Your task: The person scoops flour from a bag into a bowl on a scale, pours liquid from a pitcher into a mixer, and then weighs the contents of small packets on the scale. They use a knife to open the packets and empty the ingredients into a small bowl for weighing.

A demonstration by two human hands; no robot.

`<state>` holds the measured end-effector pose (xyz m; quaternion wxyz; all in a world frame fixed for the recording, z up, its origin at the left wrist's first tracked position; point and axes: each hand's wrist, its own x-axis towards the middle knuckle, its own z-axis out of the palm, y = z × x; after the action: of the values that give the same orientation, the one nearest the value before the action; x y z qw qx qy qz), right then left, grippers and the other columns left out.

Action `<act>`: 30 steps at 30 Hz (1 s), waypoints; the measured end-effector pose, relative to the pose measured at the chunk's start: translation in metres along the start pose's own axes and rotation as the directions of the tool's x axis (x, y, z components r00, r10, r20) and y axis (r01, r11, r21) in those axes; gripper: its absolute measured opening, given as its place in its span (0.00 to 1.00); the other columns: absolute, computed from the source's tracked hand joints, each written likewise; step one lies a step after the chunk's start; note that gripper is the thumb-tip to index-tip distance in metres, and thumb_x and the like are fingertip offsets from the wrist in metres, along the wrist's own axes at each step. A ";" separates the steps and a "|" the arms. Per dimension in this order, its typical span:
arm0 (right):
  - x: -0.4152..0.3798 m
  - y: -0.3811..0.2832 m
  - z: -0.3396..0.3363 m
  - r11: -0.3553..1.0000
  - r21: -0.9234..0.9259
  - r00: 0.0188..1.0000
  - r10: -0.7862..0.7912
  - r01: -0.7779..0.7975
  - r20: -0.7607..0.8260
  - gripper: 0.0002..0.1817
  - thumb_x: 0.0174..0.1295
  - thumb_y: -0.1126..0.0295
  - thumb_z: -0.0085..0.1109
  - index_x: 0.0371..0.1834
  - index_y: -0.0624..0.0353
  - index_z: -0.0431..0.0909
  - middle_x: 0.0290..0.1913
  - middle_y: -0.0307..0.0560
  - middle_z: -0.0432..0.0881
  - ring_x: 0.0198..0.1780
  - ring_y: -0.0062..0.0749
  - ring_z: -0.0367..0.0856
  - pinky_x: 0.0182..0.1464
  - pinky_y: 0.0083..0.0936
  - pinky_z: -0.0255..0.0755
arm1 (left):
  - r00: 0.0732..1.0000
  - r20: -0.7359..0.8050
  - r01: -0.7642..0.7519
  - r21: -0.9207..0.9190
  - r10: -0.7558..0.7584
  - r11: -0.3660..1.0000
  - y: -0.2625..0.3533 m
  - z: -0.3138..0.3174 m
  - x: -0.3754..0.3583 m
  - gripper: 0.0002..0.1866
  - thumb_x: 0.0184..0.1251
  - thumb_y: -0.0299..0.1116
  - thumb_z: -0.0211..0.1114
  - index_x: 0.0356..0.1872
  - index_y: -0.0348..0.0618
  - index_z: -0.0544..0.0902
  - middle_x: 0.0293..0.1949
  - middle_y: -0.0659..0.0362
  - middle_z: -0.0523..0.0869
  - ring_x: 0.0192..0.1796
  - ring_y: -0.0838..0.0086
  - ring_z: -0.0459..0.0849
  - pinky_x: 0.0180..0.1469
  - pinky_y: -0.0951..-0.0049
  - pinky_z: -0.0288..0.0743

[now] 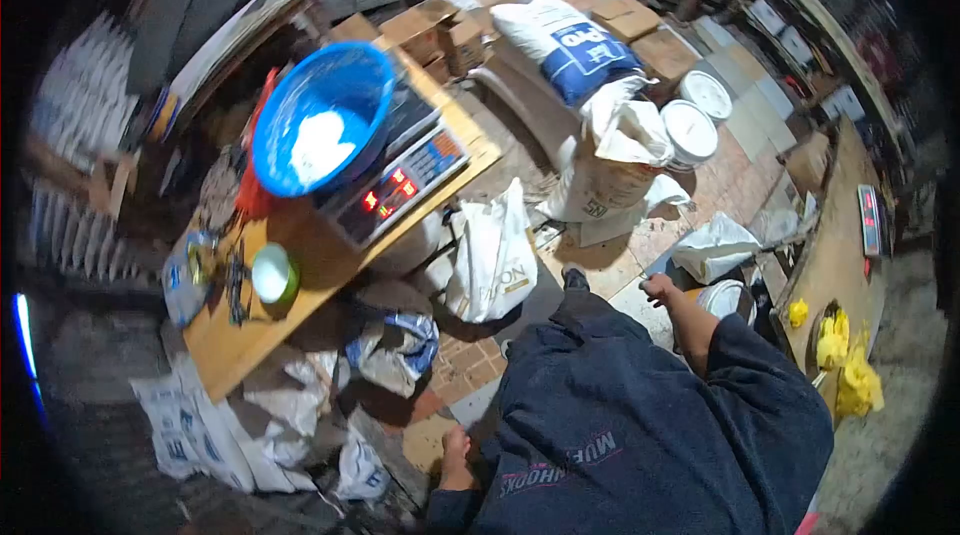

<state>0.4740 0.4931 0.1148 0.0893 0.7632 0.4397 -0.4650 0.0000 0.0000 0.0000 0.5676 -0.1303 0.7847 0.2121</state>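
My left hand [456,447] hangs low beside my dark shirt [600,415], fingers curled with nothing visible in them, near white sacks. My right hand [657,288] is closed at the right of my body, beside a white bucket [722,301]; what it grips, if anything, is too small to make out. On a wooden table [225,355], a blue basin [270,125] with white material inside rests on a scale [400,185] with lit red digits. A light green cup [274,273] stands nearer the table's left end.
An open white sack [490,265] lies beside the table. Ahead are a blue-and-white sack [580,50], an open sack [610,175] and lidded buckets [690,130]. At the right, a board [830,225] bears a small scale [870,220] and yellow material [858,380].
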 end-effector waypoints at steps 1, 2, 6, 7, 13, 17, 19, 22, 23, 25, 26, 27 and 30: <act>0.003 -0.004 -0.001 0.998 0.001 0.997 -0.070 0.070 -0.021 0.19 0.58 0.63 0.58 0.49 0.61 0.80 0.34 0.53 0.83 0.31 0.38 0.84 0.27 0.38 0.81 | 0.999 0.010 -0.046 0.175 0.044 0.983 0.024 0.001 0.018 0.17 0.66 0.35 0.57 0.53 0.42 0.81 0.42 0.48 0.85 0.41 0.67 0.86 0.42 0.56 0.78; 0.005 -0.007 0.000 0.990 0.001 0.988 -0.139 0.140 -0.069 0.14 0.58 0.64 0.58 0.43 0.61 0.80 0.31 0.49 0.83 0.28 0.32 0.82 0.24 0.32 0.79 | 0.996 0.022 -0.089 0.343 0.086 0.935 0.048 0.002 0.036 0.17 0.68 0.34 0.54 0.53 0.40 0.81 0.39 0.48 0.85 0.37 0.64 0.87 0.38 0.56 0.78; 0.023 0.009 -0.050 0.944 0.273 0.982 -0.175 0.187 -0.069 0.10 0.58 0.65 0.59 0.31 0.60 0.80 0.30 0.45 0.83 0.26 0.25 0.81 0.20 0.28 0.74 | 0.965 0.107 -0.263 0.451 0.241 0.853 0.187 0.059 0.001 0.16 0.67 0.35 0.52 0.47 0.37 0.81 0.29 0.51 0.85 0.32 0.66 0.85 0.33 0.66 0.76; 0.042 0.009 -0.062 0.950 0.214 0.972 -0.206 0.227 -0.116 0.10 0.58 0.64 0.59 0.30 0.61 0.80 0.29 0.47 0.83 0.26 0.26 0.82 0.22 0.29 0.75 | 0.911 0.189 -0.413 0.442 0.367 0.796 0.228 0.079 0.013 0.15 0.67 0.35 0.54 0.46 0.36 0.81 0.27 0.53 0.84 0.30 0.68 0.84 0.31 0.69 0.75; 0.213 -0.059 -0.183 0.889 -0.047 0.745 -0.409 0.455 -0.526 0.12 0.57 0.64 0.59 0.29 0.64 0.78 0.30 0.58 0.82 0.34 0.48 0.84 0.39 0.39 0.75 | 0.773 0.187 -0.634 0.253 0.607 0.730 0.470 0.305 -0.042 0.25 0.56 0.38 0.71 0.54 0.39 0.78 0.24 0.58 0.83 0.26 0.75 0.81 0.30 0.72 0.74; 0.297 -0.183 -0.255 0.717 -0.080 0.472 -0.535 0.693 -0.701 0.08 0.58 0.70 0.56 0.29 0.65 0.77 0.24 0.56 0.79 0.26 0.49 0.79 0.31 0.38 0.71 | 0.655 0.438 -0.756 0.360 0.616 0.547 0.569 0.495 -0.100 0.31 0.56 0.40 0.73 0.58 0.36 0.74 0.34 0.57 0.85 0.34 0.73 0.84 0.39 0.73 0.78; 0.348 -0.222 -0.263 0.762 0.163 0.714 -0.478 0.627 -0.512 0.12 0.56 0.67 0.55 0.36 0.63 0.81 0.32 0.59 0.82 0.33 0.50 0.82 0.38 0.38 0.74 | 0.467 0.398 -0.857 0.426 0.790 0.292 0.597 0.583 -0.115 0.38 0.55 0.46 0.73 0.62 0.35 0.69 0.45 0.48 0.82 0.47 0.62 0.82 0.51 0.66 0.75; 0.451 -0.229 -0.249 0.865 -0.231 0.896 -0.431 0.444 0.107 0.19 0.53 0.63 0.54 0.44 0.64 0.83 0.41 0.62 0.84 0.45 0.50 0.84 0.50 0.37 0.76 | 0.363 0.253 -0.737 0.667 0.897 0.111 0.636 0.673 -0.123 0.46 0.51 0.52 0.74 0.66 0.36 0.64 0.53 0.43 0.77 0.55 0.57 0.77 0.61 0.57 0.64; 0.481 -0.228 -0.246 0.780 -0.435 0.890 -0.348 0.449 0.294 0.22 0.53 0.61 0.53 0.45 0.65 0.83 0.43 0.62 0.84 0.47 0.50 0.84 0.52 0.37 0.76 | 0.415 0.189 -0.656 0.740 0.890 0.148 0.648 0.696 -0.133 0.48 0.50 0.54 0.73 0.67 0.36 0.63 0.55 0.42 0.76 0.58 0.55 0.76 0.64 0.53 0.61; 0.480 -0.244 -0.279 0.857 -0.370 0.933 -0.309 0.357 0.185 0.26 0.53 0.59 0.53 0.47 0.71 0.80 0.52 0.66 0.80 0.54 0.53 0.80 0.58 0.40 0.73 | 0.405 0.258 -0.656 0.750 0.877 0.082 0.654 0.716 -0.111 0.32 0.55 0.48 0.68 0.58 0.39 0.74 0.49 0.46 0.81 0.57 0.54 0.75 0.63 0.44 0.52; 0.485 -0.251 -0.294 0.872 -0.263 0.905 -0.426 0.413 0.009 0.27 0.53 0.58 0.54 0.46 0.73 0.79 0.52 0.68 0.79 0.54 0.57 0.79 0.58 0.42 0.73 | 0.442 0.317 -0.655 0.753 0.839 0.060 0.663 0.717 -0.099 0.27 0.57 0.45 0.66 0.54 0.40 0.76 0.47 0.47 0.82 0.57 0.55 0.75 0.62 0.43 0.52; 0.501 -0.251 -0.304 0.872 -0.223 0.868 -0.473 0.436 -0.153 0.27 0.52 0.60 0.55 0.49 0.73 0.76 0.51 0.69 0.79 0.54 0.60 0.78 0.59 0.42 0.72 | 0.474 0.371 -0.659 0.751 0.799 0.042 0.675 0.722 -0.092 0.22 0.59 0.42 0.64 0.51 0.41 0.79 0.46 0.49 0.83 0.56 0.57 0.75 0.61 0.43 0.52; 0.487 -0.280 -0.366 0.794 -0.094 0.697 -0.577 0.601 -0.425 0.37 0.54 0.63 0.58 0.65 0.71 0.60 0.67 0.70 0.63 0.69 0.60 0.61 0.71 0.42 0.58 | 0.275 0.295 -0.793 0.607 0.915 0.043 0.734 0.726 -0.145 0.09 0.62 0.31 0.58 0.40 0.40 0.81 0.35 0.47 0.84 0.44 0.51 0.80 0.50 0.50 0.66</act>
<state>0.5820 1.1468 0.0093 -0.1839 0.6676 0.6566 -0.2990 0.3269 0.9867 0.0799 0.2586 0.5553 0.7639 0.2030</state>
